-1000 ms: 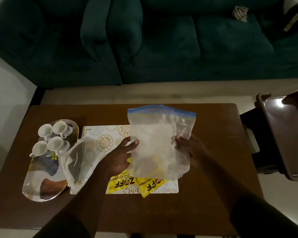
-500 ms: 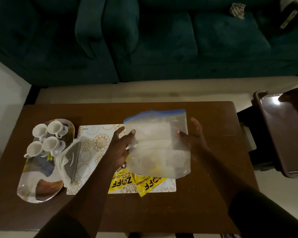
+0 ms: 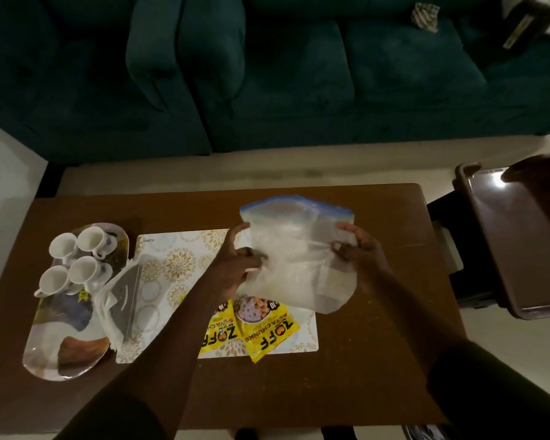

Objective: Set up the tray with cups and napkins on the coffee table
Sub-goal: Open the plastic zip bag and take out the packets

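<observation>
Both hands hold a clear zip bag (image 3: pixel 299 265) with a blue seal strip above the brown coffee table (image 3: pixel 378 360). My left hand (image 3: pixel 238 265) grips its left side and my right hand (image 3: pixel 359 249) grips its right side. The bag is pale and crumpled; what is inside it cannot be told. At the table's left lies an oval patterned tray (image 3: pixel 54 344) with several white cups (image 3: pixel 77 262) standing at its far end. A clear holder with white napkins (image 3: pixel 121 296) leans at the tray's right edge.
A white and gold placemat (image 3: pixel 178 265) lies under the bag, with two yellow soya chunk packets (image 3: pixel 261 328) on its near part. A dark green sofa (image 3: pixel 267 74) stands beyond the table. A dark wooden side table (image 3: pixel 521 242) stands at the right.
The bag has come down from upright and now lies flatter and lower over the placemat. Both hands have shifted their grip nearer its sealed top.
</observation>
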Available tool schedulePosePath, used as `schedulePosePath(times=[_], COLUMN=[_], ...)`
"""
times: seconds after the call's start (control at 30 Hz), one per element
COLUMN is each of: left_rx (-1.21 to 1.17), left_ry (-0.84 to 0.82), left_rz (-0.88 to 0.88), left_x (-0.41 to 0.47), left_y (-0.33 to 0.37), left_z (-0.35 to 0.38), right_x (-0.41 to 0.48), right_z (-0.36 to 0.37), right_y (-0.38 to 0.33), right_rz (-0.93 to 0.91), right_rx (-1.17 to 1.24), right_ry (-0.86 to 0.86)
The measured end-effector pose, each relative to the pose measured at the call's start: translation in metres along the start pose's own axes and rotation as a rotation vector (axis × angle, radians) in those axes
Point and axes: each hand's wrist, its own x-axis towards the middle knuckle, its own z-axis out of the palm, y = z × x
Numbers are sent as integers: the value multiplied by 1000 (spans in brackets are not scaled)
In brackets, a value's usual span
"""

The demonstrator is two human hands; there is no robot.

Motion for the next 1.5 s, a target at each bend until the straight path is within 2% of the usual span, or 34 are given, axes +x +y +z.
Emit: schedulePosePath(times=[0.1,0.17,0.23,0.3,0.37,0.43,0.53,0.67,0.73,0.8,0.87,0.9,1.0,1.07,1.1,1.13,1.2,1.3,1.37,1.5], left_rx=[232,396,503,676,1019,1229,1201,949,631,360,223,253,643,828,883,901,806,568,462,634], left_ry=[73,-4,-160,-244,-182,-1,81,72,-45,-242,-390,-403,-259,-155,-121,-132,-295,-633,-774,-949], left_rz=[145,205,182,144,218,405,506,338,184,14,-85,-81,106,182,184,154,13,-279,-449,-570], left_x=[3,6,11,17,24,28,35,39,36,31,27,27,31,32,31,29,25,13,5,-4], left_y=[3,8,11,13,8,-2,-11,-16,-20,-26,-33,-38,-54,-65,-71,-77,-86,-102,-118,-155], left_z=[12,27,39,54,75,92,117,160,183,206,229,240,277,298,307,317,328,341,353,380], right_x=[-1,-1,1,1,0,-4,-8,-16,-20,-26,-32,-35,-42,-44,-45,-47,-53,-71,-85,-114], right_z=[-11,-22,-33,-47,-67,-86,-122,-153,-162,-172,-178,-180,-186,-189,-194,-201,-215,-251,-276,-313], right_y=[-3,-5,-4,2,7,10,11,6,7,12,20,24,40,43,47,51,52,66,82,118], right_rz=[-44,-66,-44,-9,-38,-88,-183,-206,-222,-261,-309,-311,-141,84,148,146,121,70,93,225], right_rx=[5,-96,-430,-744,-843,-837,-887,-674,-600,-550,-465,-435,-271,66,206,249,112,-26,-85,-238], right_ry=[75,-58,-208,-179,-88,28,223,249,357,507,602,629,694,529,404,306,214,209,274,507])
